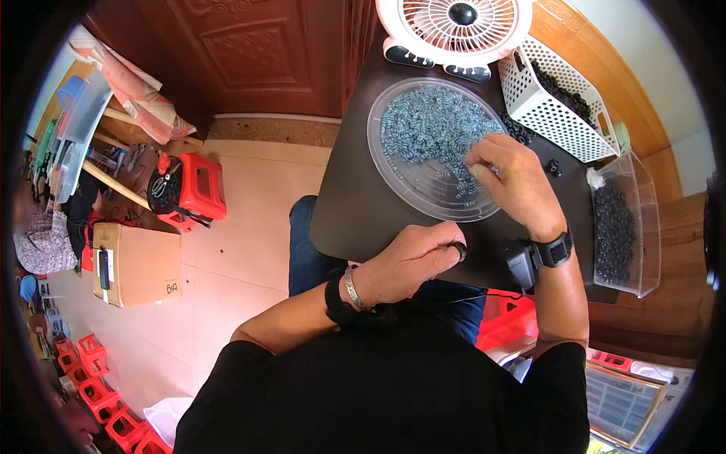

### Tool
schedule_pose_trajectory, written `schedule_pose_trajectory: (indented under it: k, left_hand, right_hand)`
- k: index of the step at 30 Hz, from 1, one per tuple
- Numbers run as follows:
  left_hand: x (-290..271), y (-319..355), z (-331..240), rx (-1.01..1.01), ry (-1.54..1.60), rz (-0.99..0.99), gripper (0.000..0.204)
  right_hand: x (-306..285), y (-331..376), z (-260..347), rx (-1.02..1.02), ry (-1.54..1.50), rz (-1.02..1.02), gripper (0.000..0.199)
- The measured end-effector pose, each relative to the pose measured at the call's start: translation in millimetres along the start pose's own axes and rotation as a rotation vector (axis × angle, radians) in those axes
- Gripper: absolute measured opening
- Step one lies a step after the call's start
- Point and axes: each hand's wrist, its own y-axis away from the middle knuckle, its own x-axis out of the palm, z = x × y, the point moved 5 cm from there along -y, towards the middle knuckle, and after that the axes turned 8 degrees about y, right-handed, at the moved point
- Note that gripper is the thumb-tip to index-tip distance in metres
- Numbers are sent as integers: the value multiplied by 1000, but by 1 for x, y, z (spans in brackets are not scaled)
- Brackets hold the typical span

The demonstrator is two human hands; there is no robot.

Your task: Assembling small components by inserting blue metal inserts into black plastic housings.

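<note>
1. Left hand point(412, 261), at the near edge of the dark table point(355, 204), is curled, fingertips pinching a small black part point(459, 250); its shape is too small to make out
2. Right hand point(510, 181) rests over the clear round tray point(401, 181) of small blue-grey pieces point(427, 125), fingertips pressed together; whether they hold one cannot be told
3. White basket point(548, 113) and clear bin point(646, 219) hold black parts
4. Fan point(454, 30) is cut off at the top
5. Tiled floor point(242, 250); red stools point(200, 185), cardboard box point(136, 265) left
</note>
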Motion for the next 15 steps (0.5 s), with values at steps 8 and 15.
schedule_pose_trajectory:
  k: [8, 15]
  left_hand:
    - [-1, -2, 0, 15, -36, 4, 29]
    - [-1, -2, 2, 16, -22, 14, 35]
  right_hand:
    - [-4, 13, -9, 59, -79, 233, 5]
    - [7, 17, -10, 132, 32, 365, 24]
